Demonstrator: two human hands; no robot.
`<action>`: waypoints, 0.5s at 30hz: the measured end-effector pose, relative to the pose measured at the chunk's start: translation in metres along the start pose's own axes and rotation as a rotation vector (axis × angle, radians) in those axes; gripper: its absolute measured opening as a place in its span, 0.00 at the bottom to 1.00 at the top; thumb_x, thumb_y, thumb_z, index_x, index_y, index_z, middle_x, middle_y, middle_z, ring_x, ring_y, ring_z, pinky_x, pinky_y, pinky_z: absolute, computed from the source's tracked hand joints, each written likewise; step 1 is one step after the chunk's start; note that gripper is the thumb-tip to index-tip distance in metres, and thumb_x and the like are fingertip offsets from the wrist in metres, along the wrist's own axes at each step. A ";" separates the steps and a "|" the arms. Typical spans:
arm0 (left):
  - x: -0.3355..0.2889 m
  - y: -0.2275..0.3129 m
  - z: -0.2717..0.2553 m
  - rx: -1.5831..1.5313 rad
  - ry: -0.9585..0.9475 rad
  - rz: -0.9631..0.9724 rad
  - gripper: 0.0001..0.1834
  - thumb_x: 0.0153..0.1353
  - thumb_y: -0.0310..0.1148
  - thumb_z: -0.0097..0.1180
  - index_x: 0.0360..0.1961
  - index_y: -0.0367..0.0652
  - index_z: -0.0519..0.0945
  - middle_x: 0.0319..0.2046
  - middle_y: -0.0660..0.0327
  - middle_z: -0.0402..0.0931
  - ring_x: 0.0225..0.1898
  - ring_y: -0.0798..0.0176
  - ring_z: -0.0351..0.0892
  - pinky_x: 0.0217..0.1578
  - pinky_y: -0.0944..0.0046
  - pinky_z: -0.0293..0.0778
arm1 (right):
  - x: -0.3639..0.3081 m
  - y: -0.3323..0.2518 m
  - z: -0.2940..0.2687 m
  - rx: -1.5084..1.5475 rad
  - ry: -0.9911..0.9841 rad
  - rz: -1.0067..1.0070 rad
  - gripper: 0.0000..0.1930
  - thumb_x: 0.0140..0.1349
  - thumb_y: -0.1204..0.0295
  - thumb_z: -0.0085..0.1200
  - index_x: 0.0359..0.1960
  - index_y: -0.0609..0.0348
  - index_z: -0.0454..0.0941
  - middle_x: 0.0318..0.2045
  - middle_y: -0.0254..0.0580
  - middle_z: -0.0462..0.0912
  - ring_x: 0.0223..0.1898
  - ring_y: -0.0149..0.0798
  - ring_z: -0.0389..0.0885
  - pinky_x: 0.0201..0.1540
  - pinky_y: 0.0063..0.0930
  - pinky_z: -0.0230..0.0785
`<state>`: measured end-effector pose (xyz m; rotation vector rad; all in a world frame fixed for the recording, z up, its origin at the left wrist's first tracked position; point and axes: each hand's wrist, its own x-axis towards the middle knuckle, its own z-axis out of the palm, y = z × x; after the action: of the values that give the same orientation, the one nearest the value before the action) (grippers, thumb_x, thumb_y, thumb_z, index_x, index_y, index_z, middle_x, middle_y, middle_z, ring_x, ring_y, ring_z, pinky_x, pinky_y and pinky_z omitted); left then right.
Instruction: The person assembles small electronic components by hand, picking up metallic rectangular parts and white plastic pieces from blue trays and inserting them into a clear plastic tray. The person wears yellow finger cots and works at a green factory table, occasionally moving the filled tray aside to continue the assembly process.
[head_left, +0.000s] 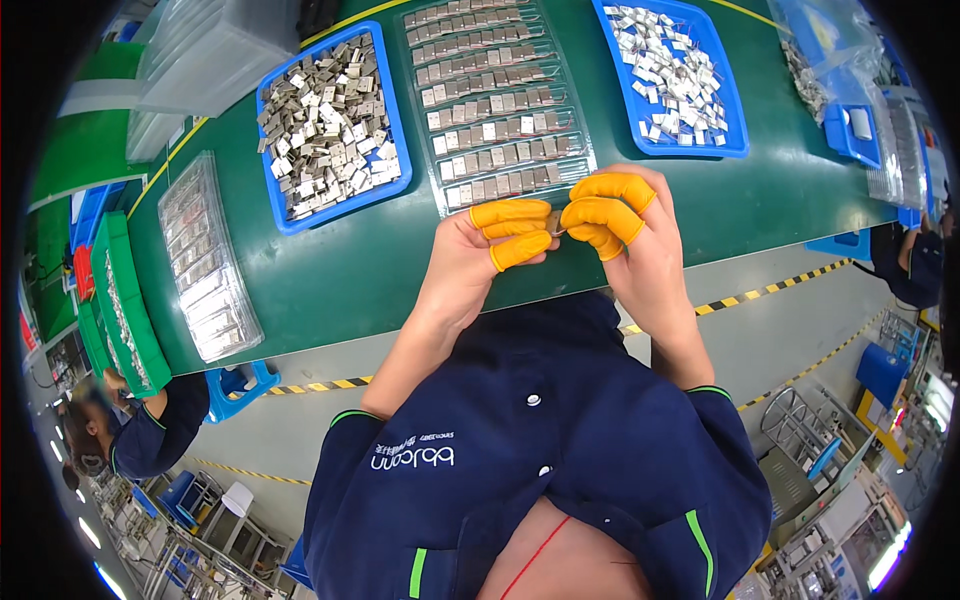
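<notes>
Yellow finger cots cover several fingertips of my left hand (480,243) and my right hand (625,220). Both hands meet over the near edge of the green table, fingers pinched together. Between them is a small grey metal-cased part (555,224), mostly covered by the fingertips; what looks like a short lead shows beside it. My left fingers grip the part, and my right fingertips press at its right side. Just beyond the hands lies a clear plastic tray (432,150), its rows filled with similar small metal pieces with thin leads.
A blue bin (405,160) heaped with grey metal pieces stands left of the tray, another blue bin (740,140) with white pieces right. A second clear tray (235,320) and a green bin (150,350) lie further left. A co-worker (165,430) sits there.
</notes>
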<state>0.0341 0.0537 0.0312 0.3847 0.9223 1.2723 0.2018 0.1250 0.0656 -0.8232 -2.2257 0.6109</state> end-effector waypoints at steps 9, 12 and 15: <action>-0.002 0.000 -0.009 0.020 0.066 0.145 0.16 0.53 0.24 0.60 0.44 0.32 0.76 0.38 0.55 0.79 0.38 0.61 0.80 0.41 0.64 0.78 | -0.007 0.004 0.029 0.510 0.004 0.338 0.13 0.47 0.78 0.63 0.37 0.61 0.81 0.36 0.40 0.81 0.41 0.38 0.77 0.45 0.28 0.68; -0.004 0.003 -0.012 0.034 0.054 0.160 0.15 0.54 0.25 0.60 0.43 0.32 0.77 0.38 0.54 0.79 0.38 0.61 0.80 0.41 0.64 0.78 | -0.010 0.008 0.034 0.568 0.006 0.327 0.10 0.49 0.80 0.61 0.36 0.62 0.81 0.35 0.39 0.81 0.40 0.36 0.77 0.45 0.26 0.68; -0.006 0.005 -0.015 0.004 0.031 0.114 0.15 0.53 0.25 0.60 0.43 0.31 0.77 0.38 0.53 0.79 0.37 0.60 0.81 0.41 0.63 0.78 | -0.011 0.004 0.035 0.974 -0.030 0.552 0.09 0.51 0.79 0.60 0.36 0.63 0.81 0.35 0.38 0.81 0.39 0.33 0.76 0.44 0.25 0.67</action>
<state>0.0195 0.0464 0.0281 0.4267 0.9396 1.3840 0.1841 0.1136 0.0353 -0.8551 -1.3869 1.7711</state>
